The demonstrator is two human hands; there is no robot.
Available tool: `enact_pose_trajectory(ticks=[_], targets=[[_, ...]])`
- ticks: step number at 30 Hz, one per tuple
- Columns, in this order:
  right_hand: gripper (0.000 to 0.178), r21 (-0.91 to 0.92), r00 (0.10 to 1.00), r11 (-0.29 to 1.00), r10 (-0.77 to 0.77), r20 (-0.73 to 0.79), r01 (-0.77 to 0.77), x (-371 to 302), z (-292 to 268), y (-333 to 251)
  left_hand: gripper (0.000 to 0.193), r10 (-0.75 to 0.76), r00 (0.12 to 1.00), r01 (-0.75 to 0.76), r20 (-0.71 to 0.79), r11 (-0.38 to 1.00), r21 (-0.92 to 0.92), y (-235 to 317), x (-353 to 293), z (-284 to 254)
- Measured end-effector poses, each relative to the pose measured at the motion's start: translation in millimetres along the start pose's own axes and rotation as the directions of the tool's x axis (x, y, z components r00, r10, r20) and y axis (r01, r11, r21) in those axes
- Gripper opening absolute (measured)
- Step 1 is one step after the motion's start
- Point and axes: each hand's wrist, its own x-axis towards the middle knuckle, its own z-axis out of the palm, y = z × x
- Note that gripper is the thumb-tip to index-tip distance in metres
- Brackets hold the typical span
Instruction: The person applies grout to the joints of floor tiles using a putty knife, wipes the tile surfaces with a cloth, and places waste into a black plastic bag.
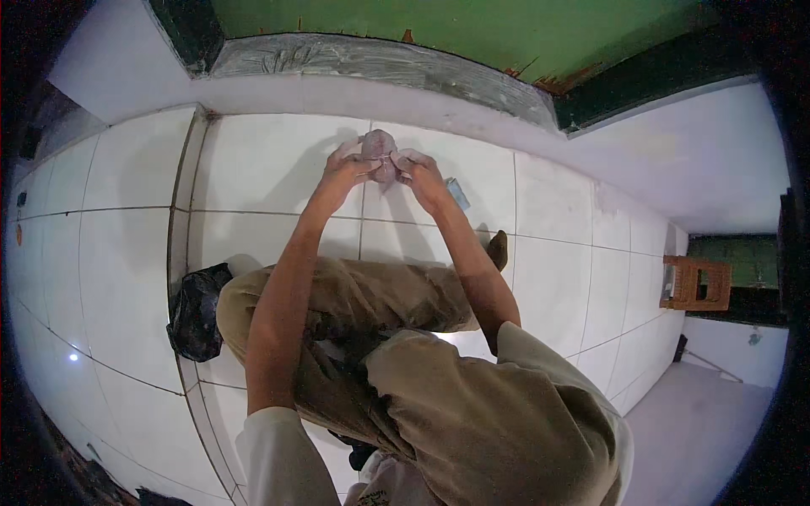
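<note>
Between my hands is a pinkish-brown, rounded lump, wider at the far end and narrowed in the middle, where a thin pale line crosses it. Its kind and material are too small to make out. My left hand pinches it from the left, thumb against the narrow part. From the right, my right hand grips the same part with bent fingers. The nearer end of the lump hangs down between the two hands. Just right of my right wrist, a small light-blue flat item lies on the white tiles.
My bent legs in brown trousers lie across the tiles nearer to me. A black plastic bag rests by my knee, at the edge of a step. Beyond are a low wall and a green door. An orange-brown stool stands far right.
</note>
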Motion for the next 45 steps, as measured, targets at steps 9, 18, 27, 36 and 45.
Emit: enact_pose_trajectory(ticks=[9,18,27,36,45], targets=[[0.019,-0.308,0.983,0.938,-0.178,-0.045,0.156,-4,6,-1,0.038,0.409,0.912,-0.343,-0.011,0.778,0.526,-8,5,-3],[0.026,-0.696,0.962,0.688,-0.274,0.016,0.207,15,-30,16,0.033,0.297,0.954,-0.214,0.045,0.569,0.794,2,6,-1],[0.032,-0.833,0.950,0.500,-0.296,0.094,0.238,-6,-16,4,0.023,0.400,0.916,-0.248,0.038,0.487,0.838,-15,9,-19],[0.020,0.034,0.994,0.999,0.012,-0.108,-0.008,-10,2,23,0.028,0.182,0.982,-0.168,-0.044,0.960,0.224,-24,1,-1],[0.025,-0.625,0.960,0.774,-0.242,-0.139,0.105,-10,10,28,0.023,0.163,0.967,-0.029,-0.194,0.832,0.555,-37,6,-12]])
